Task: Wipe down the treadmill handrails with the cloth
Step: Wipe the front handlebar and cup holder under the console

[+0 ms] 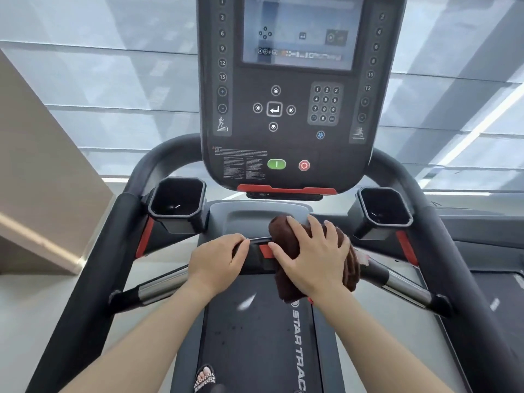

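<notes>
I stand on a black treadmill. A dark brown cloth (350, 262) is wrapped over the front crossbar handrail (256, 252), right of its middle. My right hand (309, 256) presses down on the cloth and grips it around the bar. My left hand (217, 260) clasps the bare bar just to the left, near a red tab. The bar's silver grip sections (160, 287) slope down on both sides. The long black side handrails (113, 251) run along the left and right.
The console (283, 109) with screen, keypad, green and red buttons rises right behind the bar. Black cup holders (177, 201) flank it. The running belt (255, 336) lies below, with my sandalled foot (204, 377) on it. A beige wall stands at left.
</notes>
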